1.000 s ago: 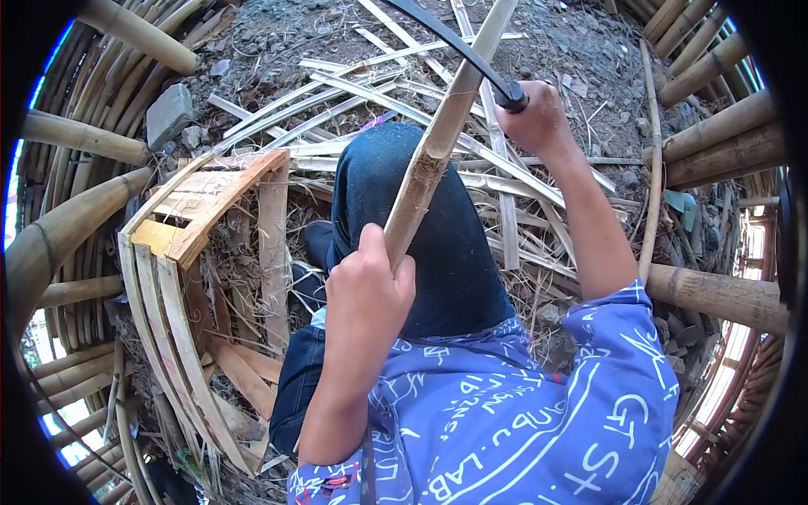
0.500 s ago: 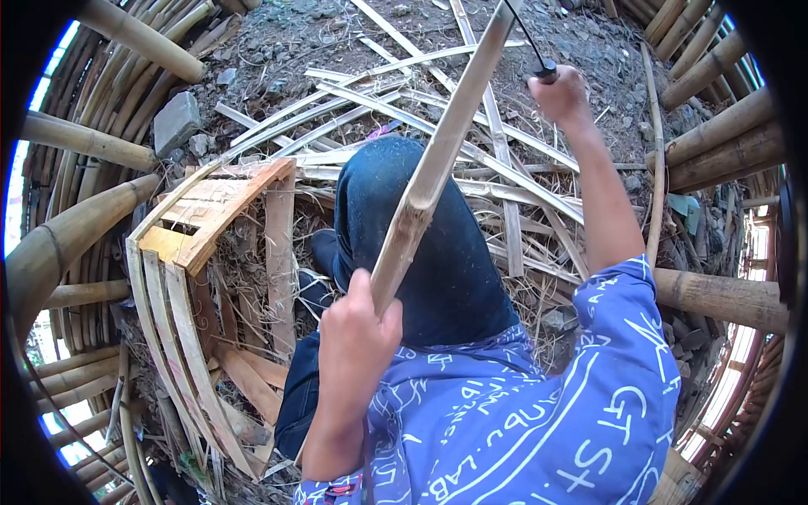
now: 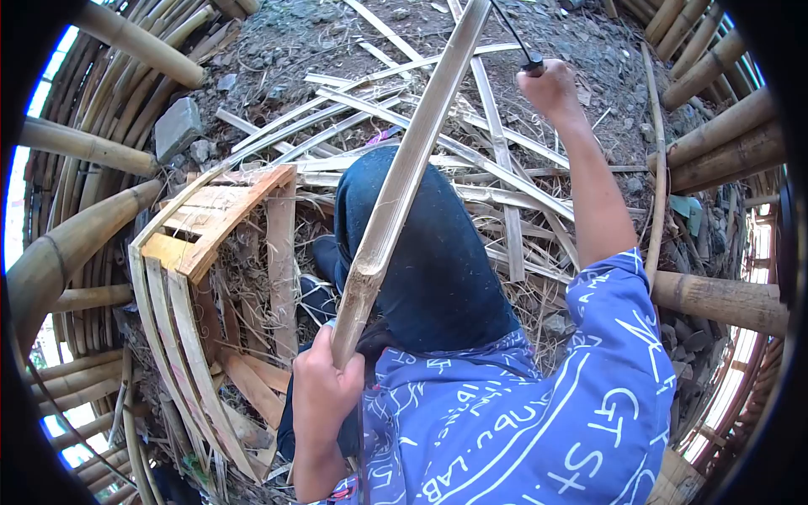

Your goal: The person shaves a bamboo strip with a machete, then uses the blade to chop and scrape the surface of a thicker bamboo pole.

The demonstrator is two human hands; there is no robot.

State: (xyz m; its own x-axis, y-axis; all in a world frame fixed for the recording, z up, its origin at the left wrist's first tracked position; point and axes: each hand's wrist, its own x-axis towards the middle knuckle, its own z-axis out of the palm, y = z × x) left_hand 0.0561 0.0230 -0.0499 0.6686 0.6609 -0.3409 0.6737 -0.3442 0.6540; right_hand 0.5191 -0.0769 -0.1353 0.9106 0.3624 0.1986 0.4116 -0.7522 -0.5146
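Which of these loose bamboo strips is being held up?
The long, pale, split bamboo strip in the left hand; the others lie across stony grey ground.

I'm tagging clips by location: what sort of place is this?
Probably a makeshift bamboo workspace: bamboo poles frame both sides of the view, pale split strips lie scattered on stony ground, and the left hand holds a bamboo length.

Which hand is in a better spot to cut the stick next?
Probably the right hand: it holds the knife, whose blade is near the stick at the top of the picture. The left hand is busy gripping the stick's lower end.
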